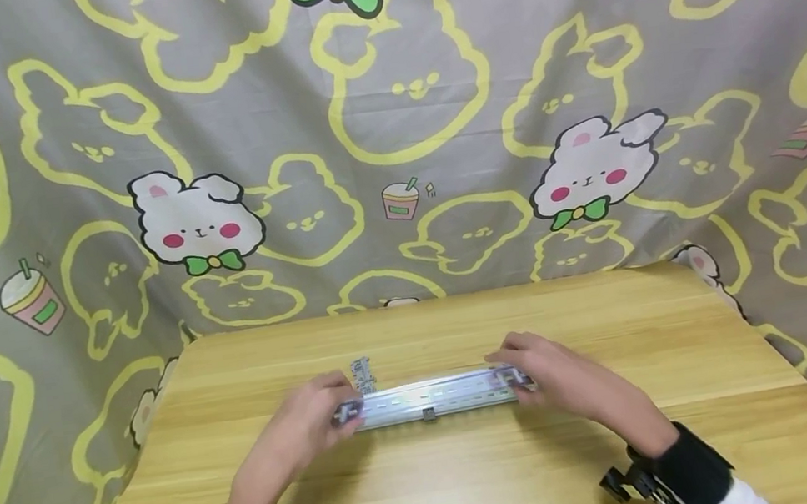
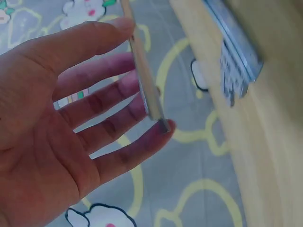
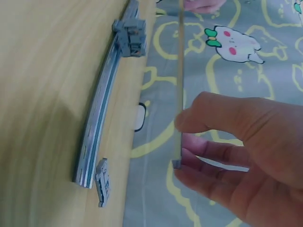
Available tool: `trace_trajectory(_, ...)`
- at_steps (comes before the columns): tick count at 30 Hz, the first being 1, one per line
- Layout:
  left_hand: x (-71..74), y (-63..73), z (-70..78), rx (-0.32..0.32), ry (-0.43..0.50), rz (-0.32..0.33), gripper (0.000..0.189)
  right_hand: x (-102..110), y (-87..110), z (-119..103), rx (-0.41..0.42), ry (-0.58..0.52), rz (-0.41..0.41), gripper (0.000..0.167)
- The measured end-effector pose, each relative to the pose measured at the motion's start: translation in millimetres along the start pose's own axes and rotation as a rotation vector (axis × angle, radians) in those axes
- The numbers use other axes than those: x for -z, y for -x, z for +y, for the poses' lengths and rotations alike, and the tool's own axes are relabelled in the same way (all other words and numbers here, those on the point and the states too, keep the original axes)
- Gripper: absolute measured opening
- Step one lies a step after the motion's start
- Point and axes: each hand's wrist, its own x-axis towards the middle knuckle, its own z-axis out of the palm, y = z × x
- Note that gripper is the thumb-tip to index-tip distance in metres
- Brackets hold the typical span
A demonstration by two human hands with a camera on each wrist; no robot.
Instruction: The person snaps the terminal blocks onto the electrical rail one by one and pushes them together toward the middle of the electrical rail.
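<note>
A long, slim, shiny strip (image 1: pixel 421 394) is held level over the table, one hand at each end. My left hand (image 1: pixel 317 410) pinches its left end, thumb on one edge and fingertips on the other. The right hand (image 1: pixel 550 373) grips the right end the same way. Both wrist views show the strip (image 2: pixel 146 80) nearly edge-on, so its face is hidden there. Below it lies a slotted metal rail (image 3: pixel 100 118) on the table. A grey ribbed block (image 3: pixel 131 39) sits against that rail, and a smaller grey piece (image 3: pixel 102 182) lies near its right end.
The wooden table (image 1: pixel 432 484) ends at a patterned grey cloth (image 1: pixel 450 263) hanging behind and at both sides. A small dark piece (image 1: pixel 428 414) shows at the strip's front edge. Wrist straps with black mounts (image 1: pixel 636 482) sit on both forearms.
</note>
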Motion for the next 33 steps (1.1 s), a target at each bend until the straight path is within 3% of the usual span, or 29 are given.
trace_trajectory(8,-21.3,15.4,19.2,0.004,0.007,-0.092,0.017,-5.8,30.9,-9.5,-0.05,-0.118,-0.1,0.051)
trace_trajectory(19,-34.7,22.0,23.5,0.03,0.085,-0.188,0.014,-19.6,40.7,-10.9,-0.083,-0.154,-0.172,0.033)
trace_trajectory(27,-45.3,23.2,25.9,0.01,0.058,-0.19,0.015,-25.3,43.2,-9.8,-0.106,-0.207,-0.218,0.033)
trace_trajectory(33,-50.6,22.2,26.9,-0.002,0.024,-0.173,0.023,-31.2,43.6,-8.5,-0.098,-0.184,-0.236,0.034)
